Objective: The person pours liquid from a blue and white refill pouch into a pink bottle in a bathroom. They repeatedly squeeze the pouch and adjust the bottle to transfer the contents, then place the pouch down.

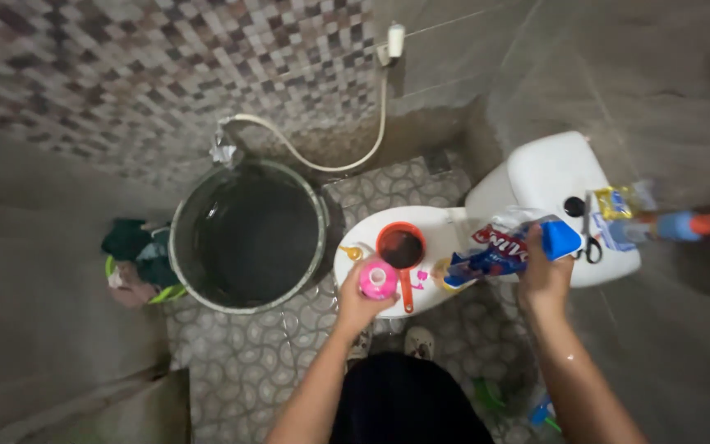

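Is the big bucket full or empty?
Holding water, near full: the bucket shows a dark, glossy surface high inside its rim. Exact level cannot be told.

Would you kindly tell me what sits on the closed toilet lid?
An orange scoop holding dark liquid rests on the toilet lid. The left hand holds a pink cup, covering the lid beneath.

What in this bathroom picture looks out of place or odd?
The closed toilet lid serves as a worktop: an orange scoop of dark liquid stands on it. The left hand holds a pink cap, the right hand a blue pouch.
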